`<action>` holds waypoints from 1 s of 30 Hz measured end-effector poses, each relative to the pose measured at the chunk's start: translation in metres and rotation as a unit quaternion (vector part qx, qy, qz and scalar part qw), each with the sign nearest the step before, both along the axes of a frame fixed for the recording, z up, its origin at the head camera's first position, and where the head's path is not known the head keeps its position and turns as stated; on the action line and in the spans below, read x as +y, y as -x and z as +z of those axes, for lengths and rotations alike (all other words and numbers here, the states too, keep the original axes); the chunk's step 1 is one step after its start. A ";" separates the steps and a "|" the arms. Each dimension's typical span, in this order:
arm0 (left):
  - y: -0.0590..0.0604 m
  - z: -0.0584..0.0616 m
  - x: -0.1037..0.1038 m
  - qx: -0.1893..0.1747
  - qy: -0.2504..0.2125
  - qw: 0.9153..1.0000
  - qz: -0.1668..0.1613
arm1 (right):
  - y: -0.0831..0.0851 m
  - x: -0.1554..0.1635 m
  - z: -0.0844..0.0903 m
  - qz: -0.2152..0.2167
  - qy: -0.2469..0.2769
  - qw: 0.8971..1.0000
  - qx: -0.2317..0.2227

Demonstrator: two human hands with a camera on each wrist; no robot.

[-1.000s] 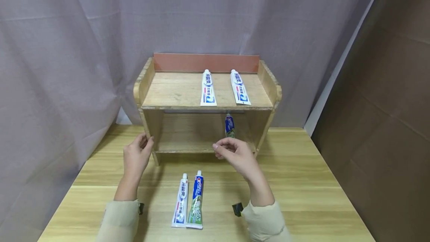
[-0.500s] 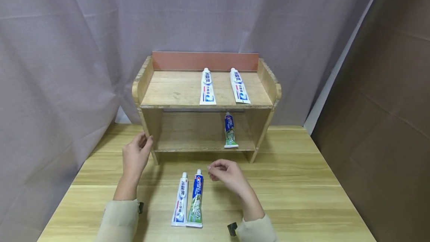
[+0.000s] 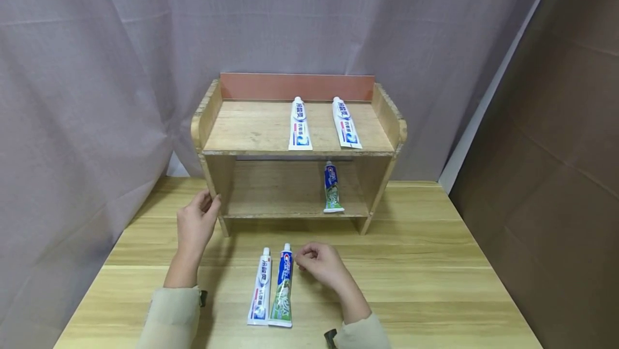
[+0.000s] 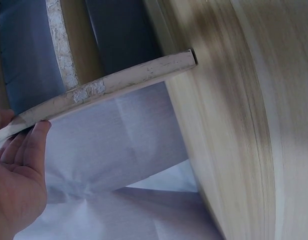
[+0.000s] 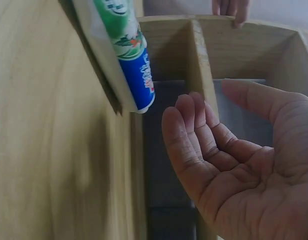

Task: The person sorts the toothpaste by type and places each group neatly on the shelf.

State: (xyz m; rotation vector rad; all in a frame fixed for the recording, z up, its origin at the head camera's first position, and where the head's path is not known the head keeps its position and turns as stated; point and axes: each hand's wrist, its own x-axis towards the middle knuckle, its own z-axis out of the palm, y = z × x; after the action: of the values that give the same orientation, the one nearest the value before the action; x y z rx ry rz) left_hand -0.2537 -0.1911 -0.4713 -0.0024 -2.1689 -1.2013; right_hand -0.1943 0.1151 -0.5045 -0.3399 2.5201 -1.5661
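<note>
My left hand (image 3: pixel 197 221) pinches the left side panel of a small two-tier wooden shelf (image 3: pixel 251 128). In the left wrist view, thumb and fingers lie on opposite faces of that panel's edge (image 4: pixel 139 75). Loosely bent and holding nothing, my right hand (image 3: pixel 323 267) is just right of the cap end of a blue-and-green toothpaste tube (image 3: pixel 282 290) on the table. The right wrist view shows a gap between its thumb and fingers, with the tube (image 5: pixel 136 75) beyond the fingertips. A white toothpaste tube (image 3: pixel 260 290) lies alongside, to the left.
Two white toothpaste tubes (image 3: pixel 300 126) (image 3: pixel 346 125) lie on the top tier, caps toward the back. On the lower tier, at the right, lies another blue-and-green tube (image 3: pixel 332 187). Behind the wooden table (image 3: pixel 425 263) hangs a grey curtain (image 3: pixel 290 21); a brown panel (image 3: pixel 546 150) stands at the right.
My right hand has come down and left from in front of the lower tier to beside the tabletop tubes, uncovering the lower-tier tube. The left hand has stayed on the shelf's side.
</note>
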 end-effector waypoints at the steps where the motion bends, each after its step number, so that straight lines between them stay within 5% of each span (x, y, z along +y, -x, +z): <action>1: 0.000 0.000 0.000 0.001 0.000 1.000 0.000 | 0.000 0.000 -0.001 0.000 -0.003 1.000 0.000; 18: 0.000 0.003 0.000 -0.005 -0.001 1.000 0.003 | -0.002 -0.010 -0.014 0.002 -0.044 0.996 -0.071; 30: -0.001 0.002 0.001 -0.004 0.000 1.000 0.001 | -0.003 -0.015 -0.026 0.002 -0.064 0.995 -0.077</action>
State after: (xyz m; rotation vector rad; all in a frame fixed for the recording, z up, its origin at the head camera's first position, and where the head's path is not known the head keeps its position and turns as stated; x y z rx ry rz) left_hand -0.2523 -0.1901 -0.4690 0.0042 -2.1752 -1.2010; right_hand -0.1911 0.0997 -0.5303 -0.1978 2.4834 -1.3639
